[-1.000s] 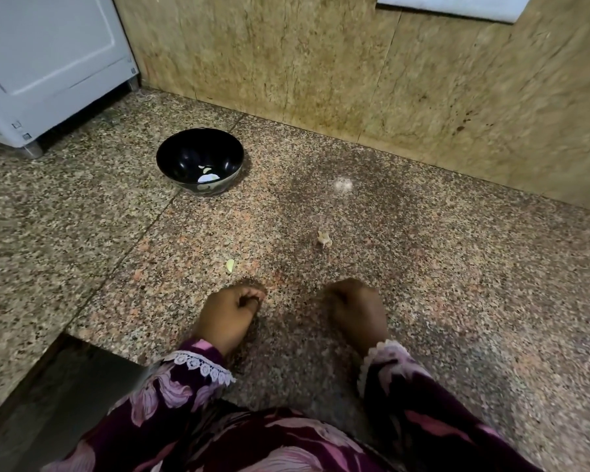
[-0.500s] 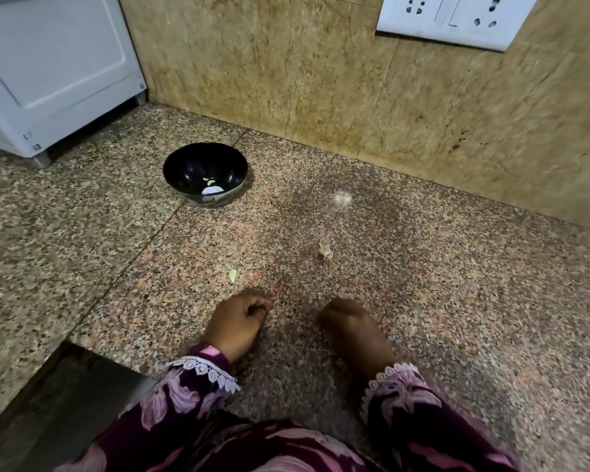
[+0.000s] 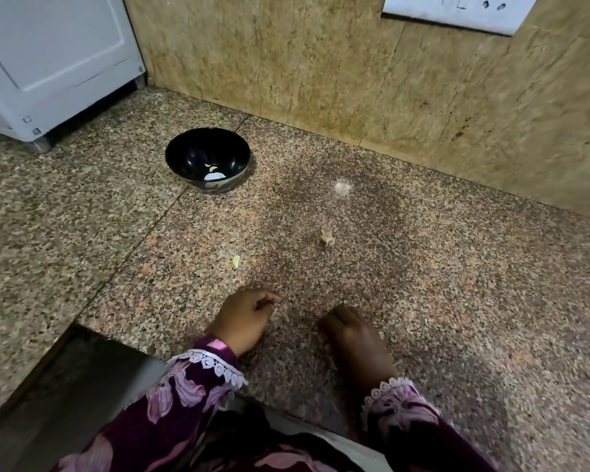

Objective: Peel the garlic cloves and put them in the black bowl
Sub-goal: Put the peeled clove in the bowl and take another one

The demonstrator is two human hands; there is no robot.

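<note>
The black bowl (image 3: 207,158) stands on the speckled granite counter (image 3: 440,284), far left of centre, with a few pale garlic pieces (image 3: 214,172) at its bottom. One small yellowish garlic clove (image 3: 235,261) lies loose on the counter between the bowl and my hands. A scrap of papery garlic skin (image 3: 327,237) lies to its right. My left hand (image 3: 244,318) rests on the counter with fingers curled and thumb against the forefinger; nothing shows in it. My right hand (image 3: 355,338) rests beside it, knuckles up, fingers tucked under, nothing visible in it.
A white appliance (image 3: 48,63) stands on feet at the back left. The tan stone wall (image 3: 321,69) runs behind the bowl, with a white socket plate (image 3: 457,11) at the top right. A dark recess (image 3: 65,396) cuts into the counter at the near left.
Both hands stay curled on the counter in nearly the same place; the right has slid slightly toward me. The bowl, clove and skin scrap have not moved.
</note>
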